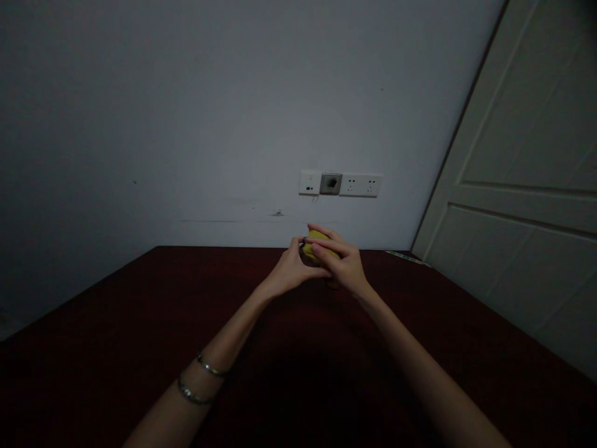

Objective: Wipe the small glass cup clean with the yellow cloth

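Note:
A small yellow object (319, 235), its kind unclear in the dim light, is held between my two hands above the dark red table. My right hand (342, 258) wraps over it from the right, fingers closed and pressed on its top and side. From the left, my left hand (296, 264) curves around, with its thumb stretched beneath toward the right palm. Its fingertips meet a dark, shiny edge beside the yellow object. What the left fingers grip there is mostly hidden. Two silvery bracelets (193, 393) sit on my left forearm.
The dark red tabletop (140, 311) runs back to a pale wall (209, 112). White sockets (360, 185) and a grey wall plate (331, 183) are set just above the table's back edge. A panelled door (522, 186) stands at the right. A thin flat strip (405, 257) lies at the back right corner.

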Motion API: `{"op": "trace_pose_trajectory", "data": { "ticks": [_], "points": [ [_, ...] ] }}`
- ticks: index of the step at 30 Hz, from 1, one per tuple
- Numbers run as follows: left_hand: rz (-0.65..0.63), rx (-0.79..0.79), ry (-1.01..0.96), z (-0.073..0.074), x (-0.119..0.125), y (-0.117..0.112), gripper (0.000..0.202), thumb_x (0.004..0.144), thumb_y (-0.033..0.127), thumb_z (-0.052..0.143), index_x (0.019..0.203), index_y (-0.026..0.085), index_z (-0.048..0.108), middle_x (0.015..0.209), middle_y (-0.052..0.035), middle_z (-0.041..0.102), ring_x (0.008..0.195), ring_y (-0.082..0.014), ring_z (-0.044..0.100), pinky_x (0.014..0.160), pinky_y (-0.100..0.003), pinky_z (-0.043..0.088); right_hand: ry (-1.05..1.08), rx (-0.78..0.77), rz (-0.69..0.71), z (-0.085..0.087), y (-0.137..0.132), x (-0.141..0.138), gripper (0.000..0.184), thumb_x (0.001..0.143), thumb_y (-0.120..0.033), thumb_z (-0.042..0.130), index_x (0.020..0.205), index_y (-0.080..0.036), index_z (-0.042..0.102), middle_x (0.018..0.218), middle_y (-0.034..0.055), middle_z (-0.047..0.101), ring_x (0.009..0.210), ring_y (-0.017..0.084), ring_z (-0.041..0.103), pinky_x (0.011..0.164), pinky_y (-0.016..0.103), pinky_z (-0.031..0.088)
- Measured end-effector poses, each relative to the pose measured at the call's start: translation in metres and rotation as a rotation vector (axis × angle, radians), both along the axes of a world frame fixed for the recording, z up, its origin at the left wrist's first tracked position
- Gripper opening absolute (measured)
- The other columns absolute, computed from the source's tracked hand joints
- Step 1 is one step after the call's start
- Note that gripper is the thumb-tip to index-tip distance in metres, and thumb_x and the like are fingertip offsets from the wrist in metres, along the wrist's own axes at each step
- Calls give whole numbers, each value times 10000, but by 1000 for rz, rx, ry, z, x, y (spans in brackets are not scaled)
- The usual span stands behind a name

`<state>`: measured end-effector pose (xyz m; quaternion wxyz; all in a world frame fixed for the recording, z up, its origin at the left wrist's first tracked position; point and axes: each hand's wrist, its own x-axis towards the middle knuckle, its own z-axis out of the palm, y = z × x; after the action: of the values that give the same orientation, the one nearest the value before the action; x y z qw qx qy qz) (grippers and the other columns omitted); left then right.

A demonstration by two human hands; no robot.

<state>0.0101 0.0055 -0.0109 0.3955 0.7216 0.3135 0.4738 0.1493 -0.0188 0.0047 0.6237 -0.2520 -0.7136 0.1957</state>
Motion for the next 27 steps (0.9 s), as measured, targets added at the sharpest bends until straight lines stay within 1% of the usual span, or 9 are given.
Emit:
{"op": "trace_pose_trajectory", "data": {
  "ticks": [2, 4, 7, 12, 18, 20, 23, 25, 27],
  "points": [
    [9, -31, -5, 3, 1, -4, 772, 508, 305, 834, 1147, 160, 426, 1104, -136, 584, 966, -256, 598, 742, -393, 530, 127, -85, 34, -4, 7, 3, 179, 793, -368, 623, 925, -302, 725, 1225, 24, 618, 1148, 221, 551, 993, 429, 409],
    [-20, -99, -13, 5, 1, -6, 784, 508, 323, 832, 1149, 171, 406, 1093, -128, 582, 913, -243, 610, 605, -323, 539, 190, -126, 73, -7, 11, 6, 193, 790, -382, 623, 928, -293, 724, 1230, 24, 616, 1165, 223, 541, 1001, 424, 402],
    [-100, -188, -76, 4, 1, -4, 737, 531, 356, 816, 1113, 175, 401, 1023, -91, 589, 821, -208, 625, 482, -252, 514, 116, -74, 92, -6, 8, 8, 174, 775, -363, 642, 919, -308, 722, 1252, 10, 599, 1170, 220, 534, 1002, 431, 403],
    [-149, -236, -173, 1, 1, -1, 674, 548, 346, 806, 1058, 181, 397, 918, -33, 576, 715, -154, 621, 475, -245, 525, -29, 15, 52, 0, 0, 6, 139, 776, -333, 642, 889, -333, 723, 1250, -13, 596, 1161, 208, 536, 1013, 449, 393],
    [-83, -162, -126, 8, 2, -8, 743, 487, 306, 835, 1078, 171, 406, 1043, -99, 570, 806, -194, 608, 473, -232, 512, 167, -119, -17, -2, 8, 1, 270, 814, -436, 564, 972, -268, 704, 1212, 28, 628, 1155, 211, 545, 1031, 417, 376],
    [-69, -163, -99, 9, 1, -8, 739, 486, 336, 834, 1068, 164, 412, 1053, -118, 572, 812, -207, 609, 464, -237, 510, 181, -187, 26, -3, 9, 3, 315, 823, -437, 534, 1030, -255, 685, 1226, 31, 619, 1173, 219, 533, 1045, 412, 362],
    [-111, -206, -116, 10, -2, -6, 704, 531, 431, 799, 1058, 158, 420, 1020, -115, 584, 746, -189, 621, 471, -264, 527, 101, -235, 163, -2, 9, 12, 407, 818, -391, 492, 1189, -264, 602, 1309, 14, 554, 1226, 233, 487, 1064, 423, 339],
    [-146, -229, -138, 10, -4, -3, 684, 564, 488, 767, 1065, 166, 431, 1014, -104, 590, 705, -171, 627, 490, -282, 538, 4, -214, 238, 0, 7, 19, 501, 775, -367, 517, 1269, -280, 533, 1362, -1, 500, 1260, 246, 451, 1072, 422, 331],
    [-178, -245, -139, 9, -5, -1, 661, 590, 525, 740, 1069, 174, 451, 1002, -93, 599, 689, -166, 632, 513, -300, 544, -104, -164, 250, 1, 4, 23, 611, 716, -339, 591, 1315, -299, 476, 1401, -8, 451, 1285, 253, 419, 1081, 413, 321]
  ]
}}
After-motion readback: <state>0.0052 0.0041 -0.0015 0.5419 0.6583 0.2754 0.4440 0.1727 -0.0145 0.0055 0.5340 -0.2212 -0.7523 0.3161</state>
